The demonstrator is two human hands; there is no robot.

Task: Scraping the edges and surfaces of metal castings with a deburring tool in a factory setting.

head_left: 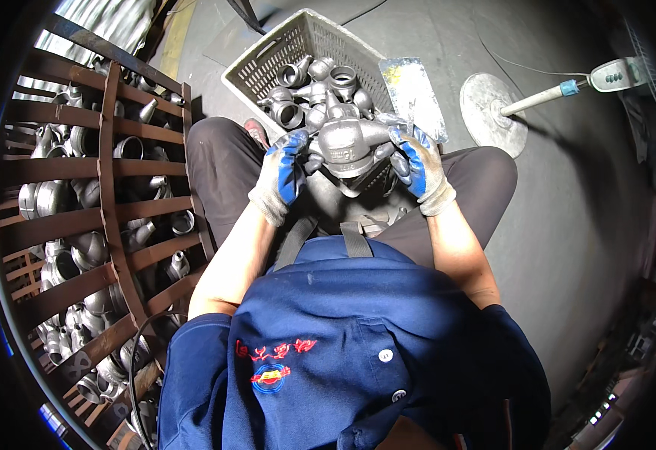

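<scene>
Between my gloved hands is a grey metal casting [343, 142], a rounded housing with stubs at its sides and raised marks on its face. My left hand [286, 171], in a white and blue work glove, is closed on its left side. On the opposite stub, my right hand [418, 166] grips with the fingers curled round it. The casting is held up above my lap, just in front of a grey plastic crate [256, 64]. Similar hollow castings [290, 115] lie piled in that crate. Parts of the fingertips are hidden behind the casting.
A rusty slatted metal cage [106, 150] full of castings stands close on my left. Beyond my right knee is a pedestal fan's round base [485, 112], its pole slanting right. A sheet with a silvery surface [418, 94] is beside the crate. Cables cross the grey floor.
</scene>
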